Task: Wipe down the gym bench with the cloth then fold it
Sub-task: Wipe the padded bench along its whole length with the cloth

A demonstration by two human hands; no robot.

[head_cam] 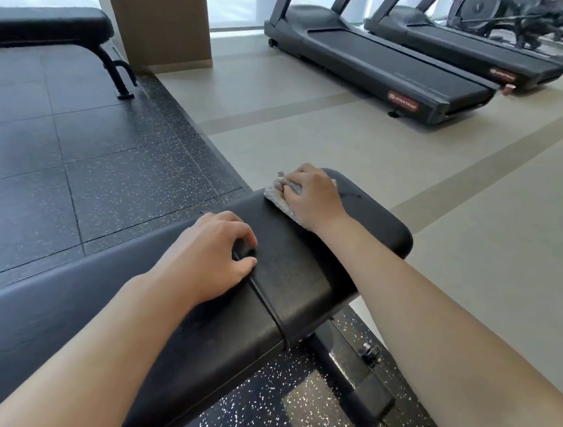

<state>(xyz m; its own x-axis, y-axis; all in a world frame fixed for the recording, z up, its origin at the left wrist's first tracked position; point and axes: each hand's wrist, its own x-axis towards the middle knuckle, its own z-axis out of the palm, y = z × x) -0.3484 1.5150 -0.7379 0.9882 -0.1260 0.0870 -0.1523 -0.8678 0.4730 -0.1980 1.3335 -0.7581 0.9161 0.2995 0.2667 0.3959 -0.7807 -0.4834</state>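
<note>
Right hand (312,194) is gripping a crumpled pale speckled cloth (280,198) on the black padded vinyl bench (299,273), frame centre.
Left hand (214,257) is resting loosely curled at the pad seam, holding nothing; the cloth is mostly hidden underneath.

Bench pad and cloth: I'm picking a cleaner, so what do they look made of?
The bench pad looks like black vinyl or faux leather: fine grain, a dull sheen, rounded padded edges. It could be real leather. The cloth under the right hand looks like soft woven or terry fabric, pale and speckled, crumpling in folds. Its fibre can't be told.
</note>
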